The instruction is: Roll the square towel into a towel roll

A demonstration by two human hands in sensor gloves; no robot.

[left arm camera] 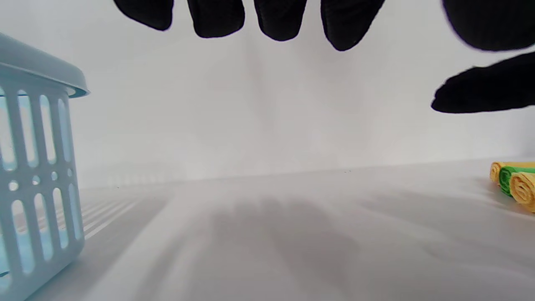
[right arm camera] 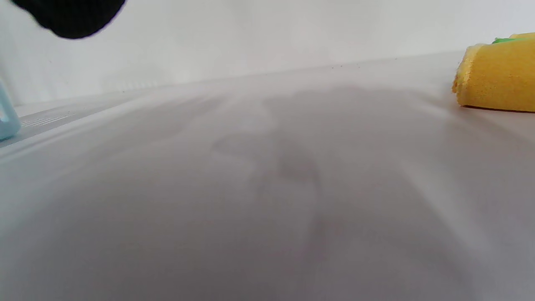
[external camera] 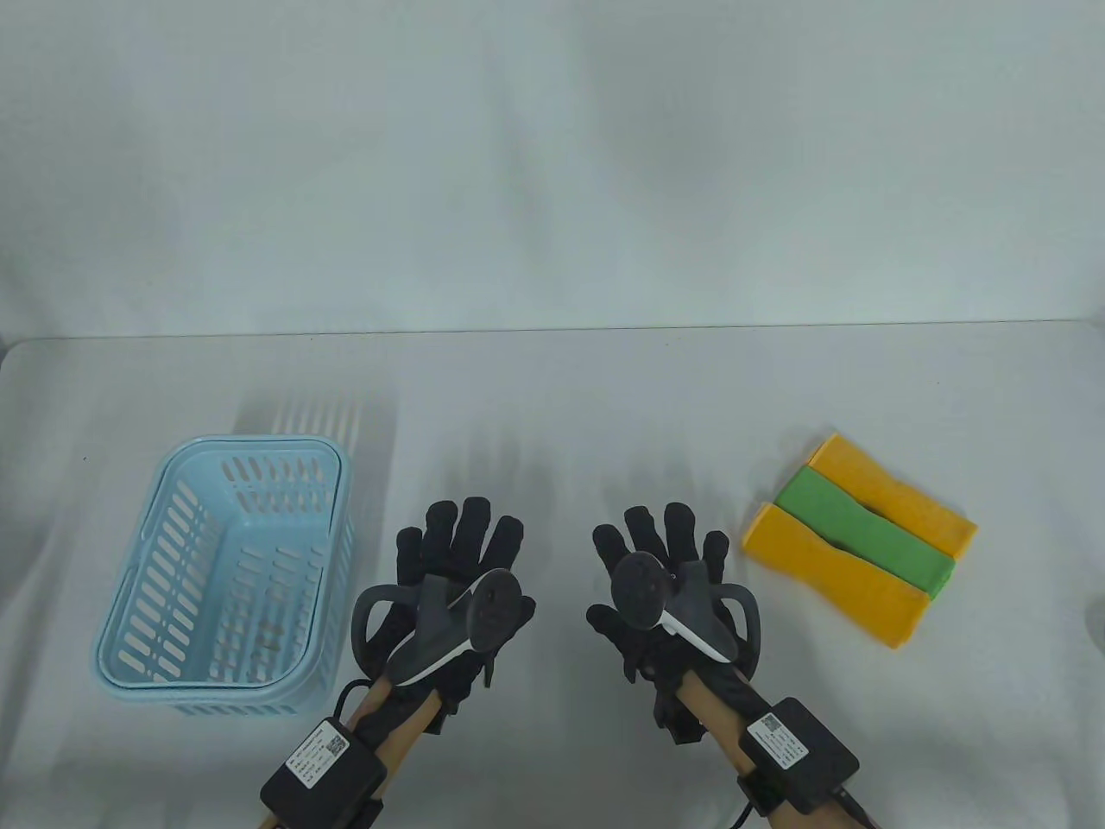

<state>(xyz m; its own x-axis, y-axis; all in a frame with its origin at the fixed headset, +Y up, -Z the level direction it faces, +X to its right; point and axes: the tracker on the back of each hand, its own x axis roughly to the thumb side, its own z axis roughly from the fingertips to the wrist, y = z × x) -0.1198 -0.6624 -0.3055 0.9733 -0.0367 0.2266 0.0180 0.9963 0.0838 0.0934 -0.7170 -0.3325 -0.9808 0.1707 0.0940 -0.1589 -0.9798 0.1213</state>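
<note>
The left hand (external camera: 462, 574) and right hand (external camera: 665, 574) hover side by side over the near middle of the white table (external camera: 552, 397), palms down, fingers spread and grasping nothing; each carries a tracker (external camera: 457, 626) on its back. In the left wrist view the gloved fingertips (left arm camera: 282, 19) hang well above the surface, apart from each other, with their shadow on the cloth below. The task items lie to the right of the right hand, near but not touching it: three towel rolls packed side by side, touching along their length and angled diagonally. The near yellow roll (external camera: 833, 574) sits closest to the hands, the green roll (external camera: 868, 531) lies between, and the far yellow roll (external camera: 898, 492) is behind it. The left wrist view shows their spiral ends (left arm camera: 520, 186); the right wrist view shows the near yellow roll (right arm camera: 497, 75) resting on the table with a sliver of green above it. A light blue slotted basket (external camera: 138, 596) stands just left of the left hand, upright, open side up. The table between the two hands and the rolls carries only the hands' shadows.
</note>
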